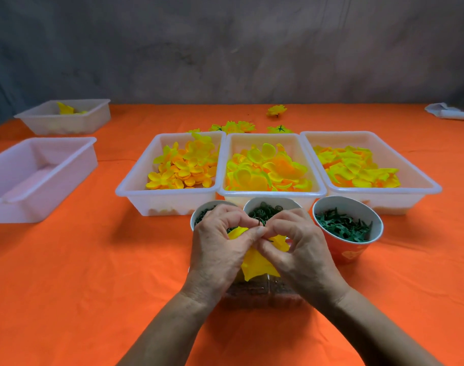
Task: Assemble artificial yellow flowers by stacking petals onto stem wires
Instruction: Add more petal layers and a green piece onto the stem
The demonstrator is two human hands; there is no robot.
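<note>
Left cup and clear box mostly hidden behind hands

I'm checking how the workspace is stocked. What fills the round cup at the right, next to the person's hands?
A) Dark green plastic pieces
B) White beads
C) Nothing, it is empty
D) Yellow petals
A: the round orange-sided cup to the right of the right hand holds a tangle of dark green plastic pieces, while the yellow fabric petals lie in the white rectangular plastic trays behind it.
</note>
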